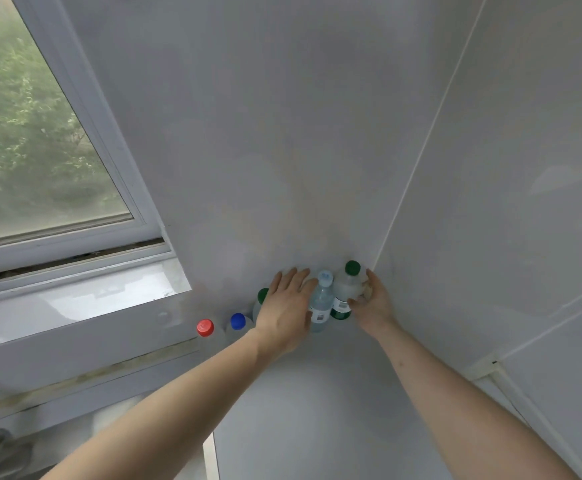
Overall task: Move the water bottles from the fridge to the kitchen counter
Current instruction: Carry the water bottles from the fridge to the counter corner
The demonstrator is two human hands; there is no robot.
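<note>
**While both hands settle bottles in the corner**

Since the pale-capped bottle [321,301] and green-capped bottle [346,291] stand touching, ease them down upright and let go gently. Left hand [287,306] lies with straight fingers against the pale-capped bottle's side. Right hand [372,301] curls round the green-capped one. Both arms reach far forward over the surface [317,410]. Left of the pale-capped bottle stand more bottles.

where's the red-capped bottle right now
In the head view the clear red-capped bottle stands at the left end of the row on the white counter, beside the blue-capped bottle, below the window sill.
</note>
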